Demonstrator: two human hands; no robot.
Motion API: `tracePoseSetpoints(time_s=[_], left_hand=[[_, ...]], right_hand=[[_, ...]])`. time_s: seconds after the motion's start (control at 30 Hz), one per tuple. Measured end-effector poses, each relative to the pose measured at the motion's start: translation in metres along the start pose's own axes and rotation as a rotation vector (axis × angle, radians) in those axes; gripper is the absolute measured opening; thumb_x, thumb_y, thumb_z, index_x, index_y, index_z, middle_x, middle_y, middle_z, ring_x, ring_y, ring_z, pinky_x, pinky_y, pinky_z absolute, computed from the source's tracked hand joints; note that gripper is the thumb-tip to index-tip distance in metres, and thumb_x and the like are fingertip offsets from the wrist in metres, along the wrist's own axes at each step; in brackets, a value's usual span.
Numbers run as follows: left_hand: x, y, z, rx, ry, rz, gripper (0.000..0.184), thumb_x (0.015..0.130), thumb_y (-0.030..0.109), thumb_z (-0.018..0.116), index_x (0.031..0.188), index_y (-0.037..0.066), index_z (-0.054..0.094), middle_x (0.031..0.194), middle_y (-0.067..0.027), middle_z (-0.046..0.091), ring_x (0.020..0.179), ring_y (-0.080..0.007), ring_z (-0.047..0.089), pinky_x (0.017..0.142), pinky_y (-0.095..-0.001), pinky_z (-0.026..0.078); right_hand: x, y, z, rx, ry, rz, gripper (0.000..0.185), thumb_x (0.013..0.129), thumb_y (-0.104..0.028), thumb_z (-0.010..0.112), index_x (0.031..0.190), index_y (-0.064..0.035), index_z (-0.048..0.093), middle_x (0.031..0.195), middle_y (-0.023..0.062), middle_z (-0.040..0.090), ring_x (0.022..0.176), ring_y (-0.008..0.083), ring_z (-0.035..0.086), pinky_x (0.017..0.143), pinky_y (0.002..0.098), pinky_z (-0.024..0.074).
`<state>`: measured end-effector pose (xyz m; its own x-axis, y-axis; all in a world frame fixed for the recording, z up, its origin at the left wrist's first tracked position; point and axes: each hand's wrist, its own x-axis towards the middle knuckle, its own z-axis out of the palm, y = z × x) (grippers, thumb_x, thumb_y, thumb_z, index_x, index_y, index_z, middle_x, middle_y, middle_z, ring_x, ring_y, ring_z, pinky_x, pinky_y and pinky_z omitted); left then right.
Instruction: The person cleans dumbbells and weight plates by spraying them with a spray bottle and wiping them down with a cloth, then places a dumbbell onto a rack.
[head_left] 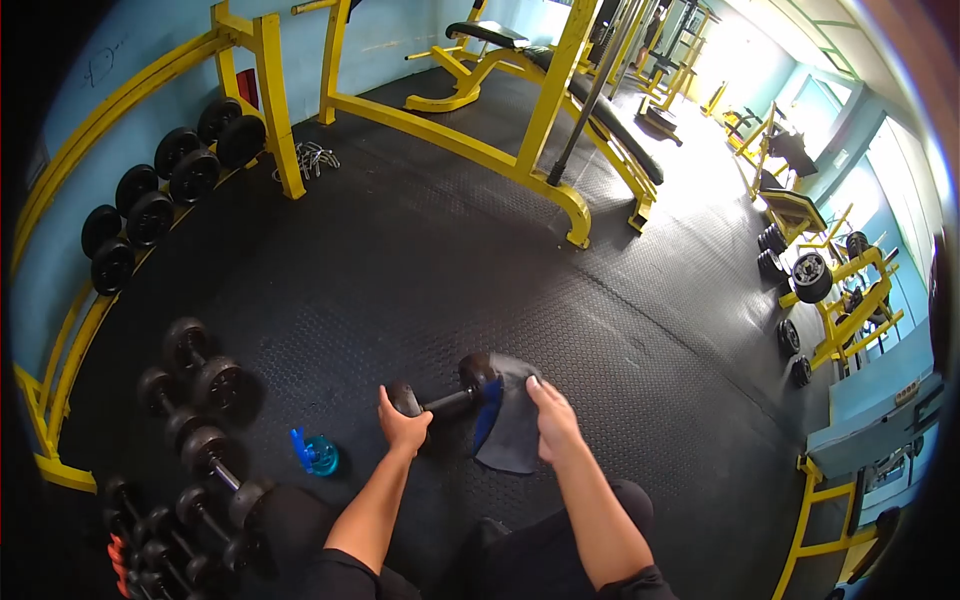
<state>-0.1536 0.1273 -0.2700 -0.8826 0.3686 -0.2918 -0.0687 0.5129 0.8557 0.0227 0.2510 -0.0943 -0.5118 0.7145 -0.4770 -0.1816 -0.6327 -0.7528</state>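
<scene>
A black dumbbell [449, 403] is in front of me, low over the dark floor. My left hand [405, 428] is closed around its left end, with the thumb toward the handle. In my right hand [553, 420] is a grey cloth [515, 432] with a blue patch, pinched at its right edge. The cloth hangs against the dumbbell's right head and hides part of it. To the left of my left hand, a spray bottle [320, 456] with blue liquid and a blue top stands on the floor.
Several dumbbells [212, 455] lie on the floor at left, near my leg. More dumbbells [150, 218] sit on a yellow wall rack [120, 85]. A yellow bench frame [430, 130] stands ahead. Weight plates [811, 277] hang on equipment at right.
</scene>
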Motion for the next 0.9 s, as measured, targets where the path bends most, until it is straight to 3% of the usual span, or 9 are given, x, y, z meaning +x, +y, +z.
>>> tracePoseSetpoints(time_s=[0.27,0.43,0.5,0.57,0.67,0.77,0.8,0.87,0.9], left_hand=[[-0.054,-0.010,-0.021,0.154,-0.031,0.101,0.109,0.066,0.008,0.078,0.155,0.008,0.016,0.144,-0.0250,0.037,0.132,-0.0428,0.044,0.111,-0.0472,0.040],[-0.058,-0.040,-0.051,0.212,-0.071,0.289,0.104,0.069,0.007,0.075,0.154,0.008,0.016,0.139,-0.0254,0.039,0.127,-0.0453,0.045,0.108,-0.0489,0.041],[-0.059,-0.045,-0.066,0.264,-0.123,0.313,0.102,0.069,0.007,0.075,0.154,0.008,0.017,0.138,-0.0252,0.039,0.127,-0.0452,0.045,0.108,-0.0486,0.041],[-0.061,-0.043,-0.076,0.300,-0.165,0.334,0.101,0.069,0.007,0.075,0.153,0.008,0.018,0.138,-0.0249,0.039,0.126,-0.0452,0.045,0.108,-0.0484,0.041],[-0.053,-0.044,-0.081,0.321,-0.195,0.404,0.085,0.073,0.015,0.077,0.145,0.005,0.032,0.131,-0.0245,0.045,0.121,-0.0410,0.050,0.104,-0.0465,0.043],[-0.016,-0.071,-0.063,0.091,-0.083,0.313,0.047,0.090,0.037,0.070,0.116,0.002,0.052,0.110,-0.0214,0.057,0.105,-0.0349,0.057,0.095,-0.0432,0.045],[-0.005,-0.076,-0.057,0.050,-0.125,0.223,0.044,0.097,0.039,0.061,0.119,0.001,0.055,0.116,-0.0218,0.060,0.110,-0.0356,0.059,0.097,-0.0421,0.045],[-0.006,-0.068,-0.055,0.105,-0.147,0.105,0.049,0.100,0.041,0.054,0.126,-0.001,0.058,0.126,-0.0232,0.062,0.119,-0.0355,0.059,0.102,-0.0403,0.045],[-0.006,-0.071,-0.056,0.109,-0.151,0.099,0.049,0.100,0.041,0.054,0.126,-0.001,0.058,0.126,-0.0232,0.062,0.119,-0.0355,0.059,0.102,-0.0403,0.045]], right_hand=[[-0.026,0.021,-0.002,-0.061,0.029,0.185,0.037,0.109,-0.025,0.039,0.118,0.0023,0.061,0.101,0.0137,0.072,0.086,0.0244,0.073,0.077,0.0410,0.0624],[-0.016,0.038,-0.010,-0.016,-0.017,0.317,0.030,0.102,-0.023,0.057,0.116,0.0027,0.062,0.097,0.0121,0.070,0.082,0.0225,0.071,0.074,0.0396,0.0615],[-0.006,0.057,-0.007,-0.179,-0.081,0.149,0.023,0.095,-0.015,0.065,0.112,0.0009,0.063,0.094,0.0090,0.067,0.077,0.0188,0.068,0.070,0.0353,0.0598],[0.010,0.077,-0.010,-0.177,-0.085,0.216,0.019,0.092,-0.009,0.064,0.109,-0.0003,0.064,0.092,0.0077,0.066,0.078,0.0173,0.067,0.070,0.0336,0.0587],[0.024,0.098,-0.011,-0.053,-0.068,0.322,0.018,0.083,0.001,0.057,0.100,-0.0028,0.063,0.091,0.0079,0.064,0.083,0.0180,0.065,0.074,0.0337,0.0567],[0.023,0.146,-0.030,0.306,0.133,0.365,0.018,0.078,-0.008,0.056,0.094,-0.0015,0.061,0.090,0.0110,0.064,0.083,0.0274,0.065,0.076,0.0427,0.0547],[0.008,0.152,-0.025,0.358,0.142,0.333,0.017,0.079,-0.014,0.057,0.089,-0.0014,0.062,0.091,0.0106,0.065,0.081,0.0278,0.065,0.077,0.0423,0.0539],[-0.018,0.175,-0.019,0.293,0.169,0.415,0.019,0.082,-0.018,0.054,0.087,-0.0012,0.062,0.090,0.0085,0.063,0.084,0.0261,0.063,0.084,0.0394,0.0512],[-0.026,0.200,-0.022,-0.017,0.136,0.390,0.031,0.086,-0.023,0.052,0.104,0.0002,0.061,0.102,0.0123,0.065,0.097,0.0263,0.062,0.093,0.0395,0.0477]])
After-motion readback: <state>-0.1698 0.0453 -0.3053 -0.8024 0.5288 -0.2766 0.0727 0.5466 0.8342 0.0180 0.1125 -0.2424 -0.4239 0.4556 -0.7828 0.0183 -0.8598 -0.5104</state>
